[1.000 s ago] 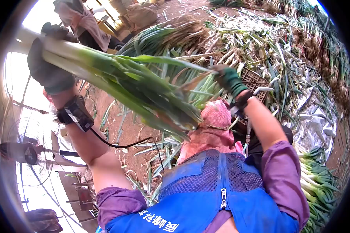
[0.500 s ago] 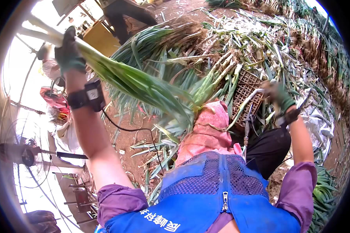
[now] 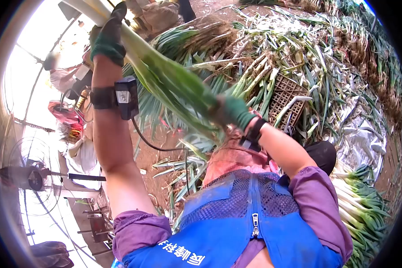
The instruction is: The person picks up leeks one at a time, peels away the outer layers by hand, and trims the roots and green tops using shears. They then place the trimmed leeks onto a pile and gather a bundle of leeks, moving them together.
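My left hand (image 3: 108, 38), in a dark and green glove, is closed round the pale stalks of a bunch of green onions (image 3: 165, 76) at the upper left. The bunch slants down to the right, its leaves reaching the pink woven cloth (image 3: 232, 156) over my lap. At those leaves is my right hand (image 3: 231, 110), also gloved; its fingers are blurred, and whether they grip the leaves is unclear. Just beyond it, a brown plastic crate (image 3: 286, 98) has a loose pale stalk lying across it.
A large heap of onions and leaf scraps (image 3: 317, 49) spreads behind the crate. White sheeting (image 3: 362, 134) and trimmed onions (image 3: 359, 210) are at the right. A fan (image 3: 35, 176) stands at the left, with a person (image 3: 64, 78) beyond. A cable hangs from my left wrist device.
My left hand has moved up and right with the bunch. My right hand has come from beyond the crate to the leaves, and trimmed onions at the lower right show more fully.
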{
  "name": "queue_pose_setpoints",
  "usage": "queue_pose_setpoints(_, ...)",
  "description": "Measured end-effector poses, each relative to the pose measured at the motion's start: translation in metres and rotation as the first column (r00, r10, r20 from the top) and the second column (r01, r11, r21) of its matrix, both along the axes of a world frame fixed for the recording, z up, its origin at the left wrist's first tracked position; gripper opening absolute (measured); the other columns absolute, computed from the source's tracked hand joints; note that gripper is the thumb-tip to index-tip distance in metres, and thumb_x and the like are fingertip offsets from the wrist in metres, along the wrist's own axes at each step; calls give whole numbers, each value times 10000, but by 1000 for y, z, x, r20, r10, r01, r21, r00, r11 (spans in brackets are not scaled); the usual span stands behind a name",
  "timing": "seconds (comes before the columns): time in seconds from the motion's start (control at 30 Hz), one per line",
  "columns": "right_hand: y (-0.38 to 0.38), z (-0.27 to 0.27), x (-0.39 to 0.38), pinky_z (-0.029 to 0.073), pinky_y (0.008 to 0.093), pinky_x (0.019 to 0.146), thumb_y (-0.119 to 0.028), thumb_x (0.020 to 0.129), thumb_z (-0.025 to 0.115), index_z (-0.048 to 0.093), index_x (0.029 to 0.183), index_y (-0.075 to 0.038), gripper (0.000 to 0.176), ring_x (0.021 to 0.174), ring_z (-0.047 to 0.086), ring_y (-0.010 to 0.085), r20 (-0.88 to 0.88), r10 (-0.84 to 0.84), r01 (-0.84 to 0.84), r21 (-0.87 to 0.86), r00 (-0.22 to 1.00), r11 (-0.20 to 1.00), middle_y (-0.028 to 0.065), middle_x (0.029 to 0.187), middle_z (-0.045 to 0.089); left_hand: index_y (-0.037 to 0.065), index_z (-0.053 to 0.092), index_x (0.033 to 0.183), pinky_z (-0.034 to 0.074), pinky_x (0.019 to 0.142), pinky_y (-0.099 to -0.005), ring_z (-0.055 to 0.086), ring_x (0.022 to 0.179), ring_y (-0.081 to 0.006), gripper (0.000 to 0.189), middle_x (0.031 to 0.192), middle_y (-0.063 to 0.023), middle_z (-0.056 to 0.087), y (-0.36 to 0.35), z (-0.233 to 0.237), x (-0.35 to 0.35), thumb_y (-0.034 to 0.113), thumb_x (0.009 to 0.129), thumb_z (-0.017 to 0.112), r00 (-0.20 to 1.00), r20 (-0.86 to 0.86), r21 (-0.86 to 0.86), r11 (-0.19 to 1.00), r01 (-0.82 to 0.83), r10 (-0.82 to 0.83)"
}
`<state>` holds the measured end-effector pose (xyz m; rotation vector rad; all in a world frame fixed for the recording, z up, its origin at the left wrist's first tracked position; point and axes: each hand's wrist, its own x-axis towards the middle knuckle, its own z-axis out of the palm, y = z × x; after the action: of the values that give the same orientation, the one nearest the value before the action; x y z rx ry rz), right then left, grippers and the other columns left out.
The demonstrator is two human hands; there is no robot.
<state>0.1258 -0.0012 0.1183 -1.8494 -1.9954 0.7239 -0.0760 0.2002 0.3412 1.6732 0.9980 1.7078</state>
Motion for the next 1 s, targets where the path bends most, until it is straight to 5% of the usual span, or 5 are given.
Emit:
queue_pose_setpoints(0.13, 23, -75, 133, 522, 428, 610, -330, 942, 595, 658, 908, -114, 227, 642, 634, 251, 94, -475, 413, 366, 875, 834, 110, 750, 661, -68, 697, 971, 514, 752, -344, 644, 758, -192, 474, 907, -110, 711, -8, 13, -16, 300, 711, 847, 925, 30, -16, 925, -379, 379)
queue_pose_setpoints(0.33, -89, -124, 286, 545, 469, 810, -244, 878, 587, 678, 1046, -46, 275, 905, 689, 395, 202, -535, 539, 38, 821, 841, 244, 983, 696, -32, 576, 1109, 576, 736, -359, 672, 783, -248, 598, 935, -121, 647, 6, 28, -81, 351, 733, 839, 821, 86, -170, 820, -546, 564)
queue_pose_setpoints(0.43, -140, -95, 235, 551, 362, 689, -243, 823, 682, 689, 945, -40, 237, 690, 632, 225, -285, -515, 310, -538, 809, 784, 55, 840, 695, 21, 512, 1185, 547, 829, -421, 660, 874, -257, 600, 954, -100, 626, 18, 20, -119, 304, 750, 815, 953, 287, -123, 991, -61, 94)
queue_pose_setpoints(0.53, -130, -79, 194, 501, 266, 547, -307, 830, 748, 664, 954, -15, 328, 647, 604, 123, -525, -462, 137, -543, 715, 828, 31, 798, 639, 70, 548, 1090, 539, 812, -413, 642, 869, -255, 412, 911, -102, 638, 14, 17, -126, 281, 810, 764, 931, 314, -47, 976, 212, -187)
queue_pose_setpoints(1.0, -18, -48, 57, 488, 207, 657, -158, 956, 649, 658, 1058, -32, 162, 713, 545, 46, -902, 58, -25, 52, 427, 998, -15, 840, 628, 20, 552, 1104, 489, 875, -408, 587, 927, -239, 398, 951, -88, 596, -38, 16, -76, 353, 889, 594, 507, 319, 120, 565, 816, -800)
